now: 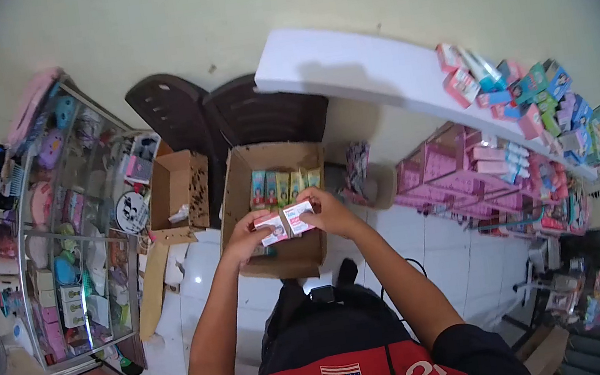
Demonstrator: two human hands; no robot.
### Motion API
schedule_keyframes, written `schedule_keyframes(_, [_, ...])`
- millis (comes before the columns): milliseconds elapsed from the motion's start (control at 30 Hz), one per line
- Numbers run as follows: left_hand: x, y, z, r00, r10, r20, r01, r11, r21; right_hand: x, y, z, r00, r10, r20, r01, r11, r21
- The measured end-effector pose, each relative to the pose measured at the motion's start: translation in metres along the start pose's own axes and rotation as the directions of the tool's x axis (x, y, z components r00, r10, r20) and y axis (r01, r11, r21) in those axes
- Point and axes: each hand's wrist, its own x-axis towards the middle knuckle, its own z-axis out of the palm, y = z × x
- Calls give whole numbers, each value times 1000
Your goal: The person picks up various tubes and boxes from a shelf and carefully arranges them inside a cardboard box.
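Observation:
Both of my hands are over an open cardboard carton (284, 268). Between thumb and fingers my left hand (242, 235) grips a small pink-and-white box (272, 231). A second box (300, 218), also white and pink, is in my right hand (330, 214). The two boxes are side by side, nearly touching, with printed faces up. Below them in the carton stand several slim boxes (283, 187) in blue, green and yellow, partly hidden by my hands.
Dark plastic chairs (266, 111) stand behind the carton. To the left are a smaller cardboard box (175, 186) and a glass display case (67, 251). A white shelf (368, 70) at right bears several packaged products (532, 90). Pink crates (433, 176) stand beneath it.

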Motion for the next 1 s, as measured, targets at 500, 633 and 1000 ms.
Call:
schedule_keyframes(500, [132, -173, -70, 934, -327, 143, 130, 686, 715, 74, 219, 41, 883, 454, -123, -443, 716, -540])
schedule_keyframes(633, [141, -212, -65, 921, -375, 105, 114, 519, 847, 77, 268, 45, 824, 537, -180, -523, 597, -608])
schedule_keyframes(1000, [145, -230, -55, 914, -394, 99, 32, 313, 949, 64, 318, 56, 732, 575, -365, -680, 588, -437])
